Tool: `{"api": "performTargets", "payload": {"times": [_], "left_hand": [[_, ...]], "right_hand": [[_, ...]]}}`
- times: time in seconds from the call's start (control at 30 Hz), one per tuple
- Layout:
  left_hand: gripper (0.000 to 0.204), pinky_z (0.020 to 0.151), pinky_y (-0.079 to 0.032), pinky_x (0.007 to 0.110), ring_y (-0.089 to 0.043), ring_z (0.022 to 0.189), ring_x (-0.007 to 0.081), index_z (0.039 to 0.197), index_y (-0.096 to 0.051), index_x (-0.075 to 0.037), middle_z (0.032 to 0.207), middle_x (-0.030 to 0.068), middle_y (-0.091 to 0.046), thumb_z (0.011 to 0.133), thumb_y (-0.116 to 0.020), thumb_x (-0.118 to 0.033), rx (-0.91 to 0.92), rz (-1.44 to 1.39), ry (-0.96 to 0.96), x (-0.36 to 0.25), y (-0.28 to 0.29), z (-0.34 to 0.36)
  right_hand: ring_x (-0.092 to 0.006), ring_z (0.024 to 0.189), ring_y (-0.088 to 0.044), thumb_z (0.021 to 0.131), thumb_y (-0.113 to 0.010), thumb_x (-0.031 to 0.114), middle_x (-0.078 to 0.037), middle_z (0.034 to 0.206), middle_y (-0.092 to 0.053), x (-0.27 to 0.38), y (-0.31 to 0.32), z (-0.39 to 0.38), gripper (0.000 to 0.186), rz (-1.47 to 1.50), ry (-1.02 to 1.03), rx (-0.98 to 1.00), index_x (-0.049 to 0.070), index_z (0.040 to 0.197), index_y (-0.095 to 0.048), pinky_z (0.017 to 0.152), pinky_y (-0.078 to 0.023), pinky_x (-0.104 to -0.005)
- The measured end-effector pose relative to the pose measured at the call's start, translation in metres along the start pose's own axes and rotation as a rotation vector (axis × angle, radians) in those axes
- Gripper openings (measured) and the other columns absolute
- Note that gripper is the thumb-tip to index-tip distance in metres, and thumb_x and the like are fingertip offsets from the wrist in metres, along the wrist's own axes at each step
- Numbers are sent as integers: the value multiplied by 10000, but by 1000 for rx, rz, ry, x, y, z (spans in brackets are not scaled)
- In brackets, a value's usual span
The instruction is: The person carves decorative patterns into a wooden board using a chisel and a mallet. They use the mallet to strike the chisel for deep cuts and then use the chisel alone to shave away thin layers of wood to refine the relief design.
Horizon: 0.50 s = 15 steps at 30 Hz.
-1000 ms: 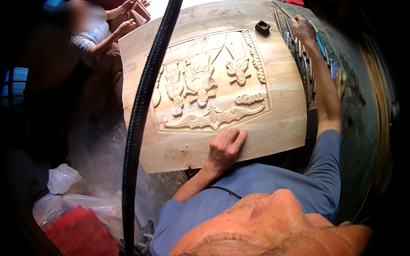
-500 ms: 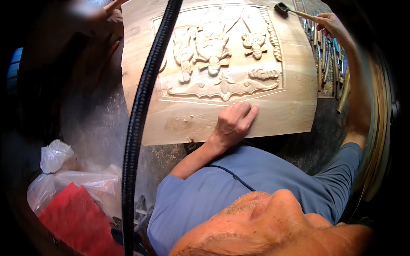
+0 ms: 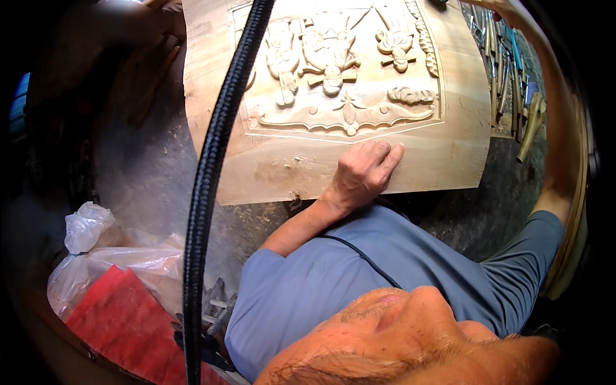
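Note:
A pale wooden relief panel point(image 3: 443, 154) lies before me, carved with robed figures and a scrolled border. My left hand point(image 3: 367, 168) rests on its near margin, below the carved border, fingers curled closed; no tool sticks out of it. At the top right edge my right hand point(image 3: 502, 6) is mostly cut off by the picture's rim. It grips the slim wooden handle of a dark-headed tool, whose head point(image 3: 438, 2) barely shows over the panel's far right side.
Several carving tools point(image 3: 507, 77) with wooden handles lie right of the panel. A thick black braided cable point(image 3: 215, 147) crosses the view. A tied plastic bag point(image 3: 90, 231) and a red sheet point(image 3: 128, 321) sit at lower left. Part of another person's arm point(image 3: 154, 4) shows at top left.
The panel and the tools beside it sit higher and slightly further right in view. My right hand and the dark-headed tool have moved up, mostly out of the picture. My left hand stays on the margin.

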State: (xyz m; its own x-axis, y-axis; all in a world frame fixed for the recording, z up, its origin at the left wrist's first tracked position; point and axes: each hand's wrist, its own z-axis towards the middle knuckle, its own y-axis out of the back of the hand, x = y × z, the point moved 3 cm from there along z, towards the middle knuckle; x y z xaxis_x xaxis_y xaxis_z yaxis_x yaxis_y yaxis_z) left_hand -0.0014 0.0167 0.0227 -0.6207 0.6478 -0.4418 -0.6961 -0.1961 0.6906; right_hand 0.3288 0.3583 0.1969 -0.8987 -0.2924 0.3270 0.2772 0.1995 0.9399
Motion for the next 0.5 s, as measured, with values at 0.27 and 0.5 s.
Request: {"api": "performTargets", "payload": {"times": [0.27, 0.5], "left_hand": [[615, 610, -548, 368, -701, 694, 245, 1507, -660, -55, 895, 82, -752, 930, -873, -71, -179, -159, 94, -5, 15, -3], [520, 554, -495, 370, -654, 637, 223, 1377, -740, -36, 811, 62, -691, 865, -801, 32, -30, -51, -8, -11, 11, 3]], "right_hand": [[-8, 498, -447, 1151, -599, 209, 30, 810, -711, 97, -160, -229, 335, 836, -227, -240, 162, 1431, -777, 426, -369, -187], [-79, 587, -612, 1103, -659, 175, -114, 898, -759, 157, -208, -336, 458, 1399, -525, 212, -44, 1505, -673, 547, -478, -209]]}}
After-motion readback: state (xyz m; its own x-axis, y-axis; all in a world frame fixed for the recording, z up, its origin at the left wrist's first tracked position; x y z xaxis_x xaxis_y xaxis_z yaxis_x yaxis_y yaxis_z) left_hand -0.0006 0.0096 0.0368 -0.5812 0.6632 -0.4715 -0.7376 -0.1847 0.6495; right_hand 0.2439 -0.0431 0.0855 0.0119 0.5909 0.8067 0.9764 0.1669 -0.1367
